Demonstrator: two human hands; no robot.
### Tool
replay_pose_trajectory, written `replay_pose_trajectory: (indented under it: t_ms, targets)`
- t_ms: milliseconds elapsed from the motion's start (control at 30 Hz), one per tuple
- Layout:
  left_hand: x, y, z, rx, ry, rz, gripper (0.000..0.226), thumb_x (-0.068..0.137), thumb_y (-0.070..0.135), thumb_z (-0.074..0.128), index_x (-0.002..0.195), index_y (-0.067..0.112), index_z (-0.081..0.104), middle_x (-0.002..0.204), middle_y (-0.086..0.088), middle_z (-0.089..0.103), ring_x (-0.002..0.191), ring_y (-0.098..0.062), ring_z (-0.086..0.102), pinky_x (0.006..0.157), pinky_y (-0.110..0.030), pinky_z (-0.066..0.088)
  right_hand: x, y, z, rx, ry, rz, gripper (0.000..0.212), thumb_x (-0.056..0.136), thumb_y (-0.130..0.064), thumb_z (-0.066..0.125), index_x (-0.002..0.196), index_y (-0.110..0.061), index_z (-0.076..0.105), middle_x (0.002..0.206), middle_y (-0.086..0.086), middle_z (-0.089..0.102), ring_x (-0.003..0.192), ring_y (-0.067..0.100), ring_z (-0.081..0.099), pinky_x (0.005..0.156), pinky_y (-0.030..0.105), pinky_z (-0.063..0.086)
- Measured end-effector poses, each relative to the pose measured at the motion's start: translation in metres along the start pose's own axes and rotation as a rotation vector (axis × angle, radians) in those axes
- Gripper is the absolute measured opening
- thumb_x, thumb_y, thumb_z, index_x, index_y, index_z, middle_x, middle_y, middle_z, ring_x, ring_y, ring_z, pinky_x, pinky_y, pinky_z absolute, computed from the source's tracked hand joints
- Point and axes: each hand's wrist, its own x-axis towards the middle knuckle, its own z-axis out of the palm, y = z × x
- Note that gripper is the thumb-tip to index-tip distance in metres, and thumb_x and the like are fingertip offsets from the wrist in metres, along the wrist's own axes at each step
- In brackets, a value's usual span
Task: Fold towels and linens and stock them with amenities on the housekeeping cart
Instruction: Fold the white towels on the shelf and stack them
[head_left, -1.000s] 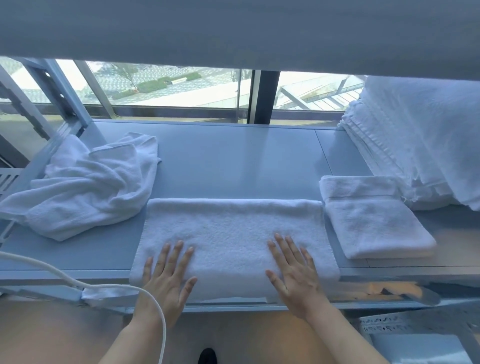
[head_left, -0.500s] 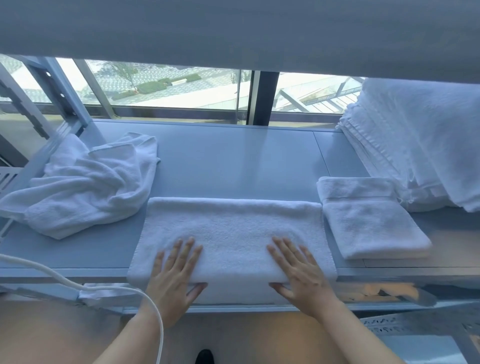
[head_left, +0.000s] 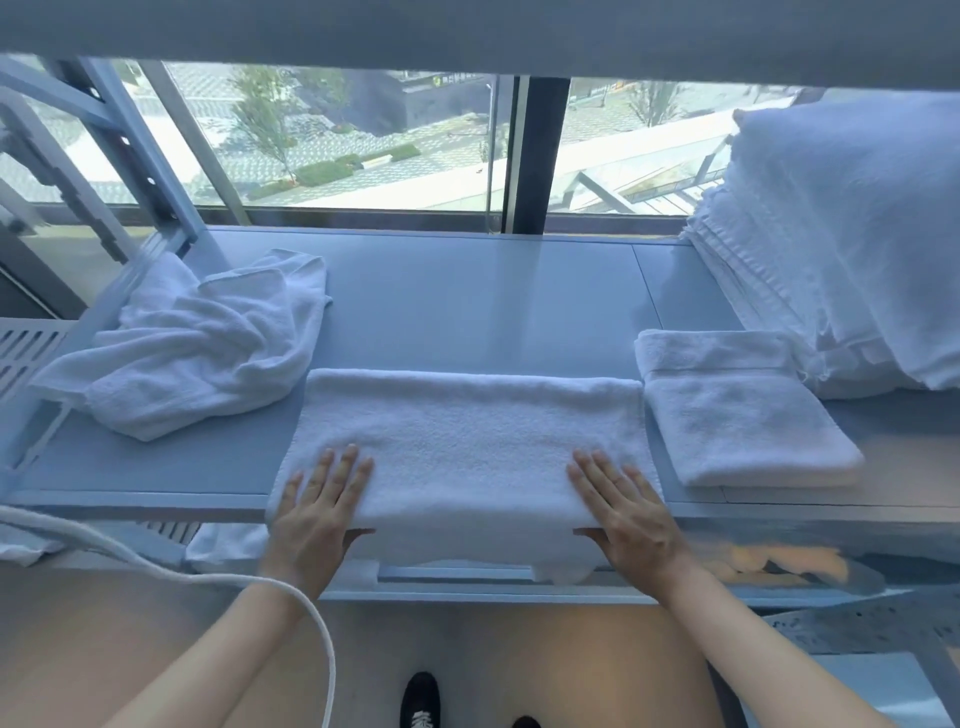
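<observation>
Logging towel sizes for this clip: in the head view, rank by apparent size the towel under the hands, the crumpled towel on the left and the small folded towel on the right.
1. Towel under the hands, largest.
2. Crumpled towel; bunched up, so its real size is unsure.
3. Small folded towel, smallest.

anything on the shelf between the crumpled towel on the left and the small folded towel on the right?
Head view: the half-folded towel lies between the crumpled towel and the small folded towel, with left hand and right hand pressing flat on it.
</observation>
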Motion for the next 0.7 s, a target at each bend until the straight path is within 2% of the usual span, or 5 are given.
replay_pose_trajectory:
  t_ms: [200,333,433,500,700]
  targets:
    - [-0.011,0.005,-0.033,0.078,0.020,0.031,0.057,0.086,0.014,0.071,0.142,0.013,0.060,0.147,-0.011,0.057,0.130,-0.035,0.060,0.096,-0.050,0.052,-0.005,0.003,-0.001,0.084,0.113,-0.050,0.059,0.097,-0.020,0.069,0.151,-0.008,0.049,0.159,0.009,0.044,0.147,0.031,0.043,0.113,0.050,0.041]
    - [-0.034,0.012,-0.058,0.072,0.059,0.072,0.041,0.069,0.009,0.088,0.108,0.013,0.074,0.115,-0.007,0.075,0.095,-0.031,0.073,0.074,-0.040,0.056,-0.020,-0.009,-0.022,0.111,0.194,0.010,0.033,0.086,0.006,0.070,0.119,-0.001,0.070,0.128,0.020,0.066,0.112,0.043,0.064,0.088,0.049,0.056]
    - [-0.057,0.017,-0.077,0.057,0.088,0.060,0.031,0.064,0.004,0.087,0.087,0.013,0.068,0.082,-0.004,0.070,0.067,-0.032,0.067,0.054,-0.036,0.050,-0.033,-0.024,-0.046,0.047,0.190,0.048,0.027,0.082,0.015,0.065,0.100,-0.004,0.070,0.096,0.012,0.063,0.085,0.037,0.061,0.067,0.043,0.052]
    - [-0.072,0.018,-0.089,0.048,0.105,0.053,0.030,0.063,0.002,0.085,0.080,0.013,0.063,0.070,-0.003,0.061,0.057,-0.031,0.060,0.046,-0.034,0.044,-0.042,-0.038,-0.062,0.026,0.185,0.086,0.027,0.079,0.016,0.066,0.095,-0.006,0.070,0.087,0.009,0.061,0.077,0.036,0.061,0.061,0.042,0.051]
    - [-0.131,0.000,-0.121,-0.026,0.178,0.101,0.032,0.064,-0.010,0.078,0.082,0.013,0.065,0.073,-0.001,0.059,0.055,-0.029,0.058,0.044,-0.028,0.035,-0.073,-0.099,-0.098,-0.046,0.297,0.164,0.037,0.073,0.018,0.065,0.099,-0.008,0.072,0.084,0.007,0.065,0.073,0.035,0.063,0.065,0.040,0.051]
